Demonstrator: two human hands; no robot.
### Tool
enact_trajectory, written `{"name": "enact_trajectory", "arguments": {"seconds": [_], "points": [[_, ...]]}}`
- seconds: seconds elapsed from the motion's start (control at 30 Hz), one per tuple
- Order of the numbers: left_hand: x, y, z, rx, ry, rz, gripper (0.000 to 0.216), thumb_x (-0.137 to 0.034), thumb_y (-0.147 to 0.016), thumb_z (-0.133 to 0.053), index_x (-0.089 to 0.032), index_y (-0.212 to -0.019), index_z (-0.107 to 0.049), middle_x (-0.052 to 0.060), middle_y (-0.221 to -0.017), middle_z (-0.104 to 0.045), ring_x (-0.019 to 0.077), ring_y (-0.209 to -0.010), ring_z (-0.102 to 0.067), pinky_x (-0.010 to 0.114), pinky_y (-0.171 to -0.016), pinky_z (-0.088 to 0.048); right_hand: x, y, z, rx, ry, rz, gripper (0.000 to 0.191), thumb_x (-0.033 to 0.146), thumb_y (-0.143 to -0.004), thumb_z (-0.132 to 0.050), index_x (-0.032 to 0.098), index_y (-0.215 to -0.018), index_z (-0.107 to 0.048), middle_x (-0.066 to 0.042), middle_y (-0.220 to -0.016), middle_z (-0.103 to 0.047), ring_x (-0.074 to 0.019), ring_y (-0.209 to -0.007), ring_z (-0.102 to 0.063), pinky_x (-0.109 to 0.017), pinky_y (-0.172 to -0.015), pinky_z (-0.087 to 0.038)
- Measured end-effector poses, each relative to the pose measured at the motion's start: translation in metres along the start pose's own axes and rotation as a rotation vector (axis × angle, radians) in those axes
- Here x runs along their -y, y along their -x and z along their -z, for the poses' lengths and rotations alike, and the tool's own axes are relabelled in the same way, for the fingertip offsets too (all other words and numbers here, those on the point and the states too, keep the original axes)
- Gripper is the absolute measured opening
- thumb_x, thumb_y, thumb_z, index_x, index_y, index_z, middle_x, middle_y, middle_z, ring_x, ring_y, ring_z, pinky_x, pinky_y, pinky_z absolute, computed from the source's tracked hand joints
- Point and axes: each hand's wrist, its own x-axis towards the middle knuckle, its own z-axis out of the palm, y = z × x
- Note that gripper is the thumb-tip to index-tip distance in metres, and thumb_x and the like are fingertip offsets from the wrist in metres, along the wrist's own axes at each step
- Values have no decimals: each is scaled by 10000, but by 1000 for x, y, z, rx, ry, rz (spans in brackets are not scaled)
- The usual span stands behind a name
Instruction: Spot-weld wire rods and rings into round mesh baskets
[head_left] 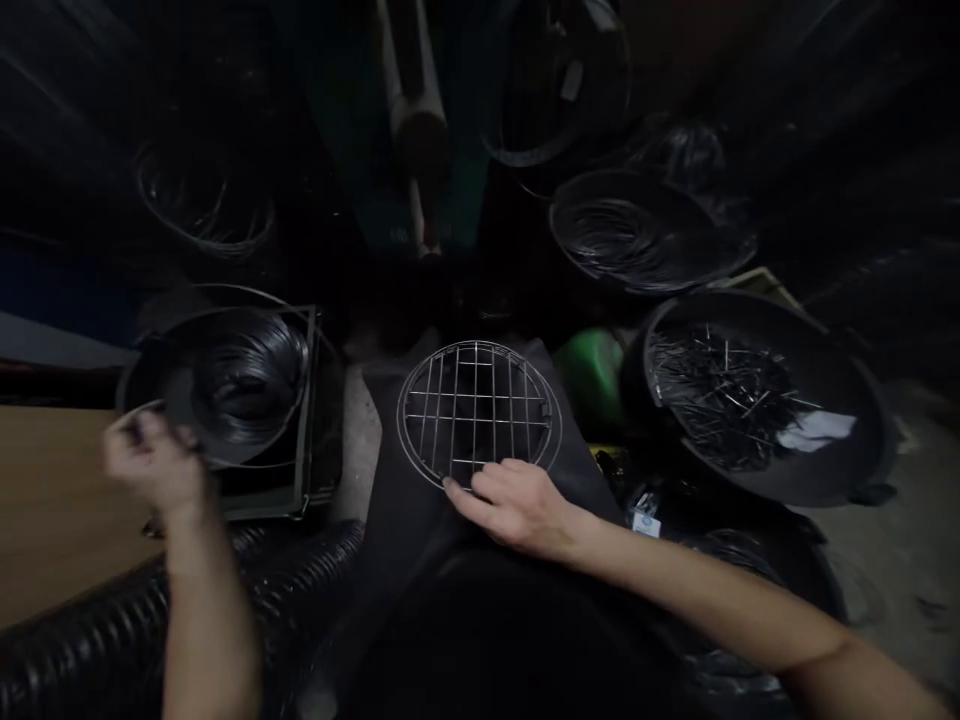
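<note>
A round wire grate of crossed thin bars inside a double rim lies over the dark cloth at my lap. My right hand grips its near edge, thumb and fingers closed on the rim. Off to the left, my left hand is closed and slightly blurred. It pinches what looks like a thin wire hoop, whose arc runs over a dark basin. Inside that basin sits a coil of dark wire.
To the right, a large black basin holds many short metal rods and a white scrap. Behind it another basin contains coiled wire. A green object stands nearby. Ribbed black bundles lie lower left; machinery rises ahead.
</note>
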Motion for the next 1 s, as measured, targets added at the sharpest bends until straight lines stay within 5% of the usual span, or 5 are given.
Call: {"name": "enact_trajectory", "arguments": {"seconds": [0.27, 0.43, 0.6, 0.8, 1.0], "points": [[-6, 95, -154, 878, 310, 9, 409, -527, -857, -576, -177, -1046, -673, 12, -717, -641, 77, -484, -461, 196, -461, -360, 16, 57, 10, -23, -83, -375, 246, 265, -917, -543, 320, -1061, -735, -72, -836, -681, -186, -784, -615, -339, -690, -513], [-11, 100, -181, 1245, 243, -134, 527, -557, -889, -554, -147, -1194, -684, 114, -1157, -714, 214, -1002, -675, 287, -869, -533, -13, 94, 19, -184, -224, -1271, 355, 450, -932, -496, 254, -1145, -701, -90, -1014, -704, -231, -922, -656, -420, -822, -540], [-20, 80, -190, 1513, 133, -267, 619, -602, -882, -546, -164, -1314, -614, 106, -1279, -664, 271, -1174, -631, 362, -1030, -482, -32, 100, -10, -87, -519, -1477, 583, 577, -906, -449, 176, -1294, -617, -68, -861, -707, -187, -719, -647, -370, -728, -547], [-23, 72, -207, 1503, 2, -479, 550, -593, -878, -525, -219, -1258, -664, 64, -1231, -694, 270, -1137, -659, 348, -987, -506, -32, 86, -29, -217, -772, -1525, 687, 565, -898, -434, 162, -1455, -453, -39, -779, -655, -150, -574, -581, -293, -527, -506], [-37, 81, -208, 1183, -15, -408, 441, -697, -643, -687, -360, -918, -759, -95, -718, -743, 187, -559, -667, 232, -484, -471, -22, 73, -28, -193, -792, -1528, 576, 302, -885, -485, 204, -1452, -481, 1, -740, -615, -129, -597, -547, -283, -618, -520]]}}
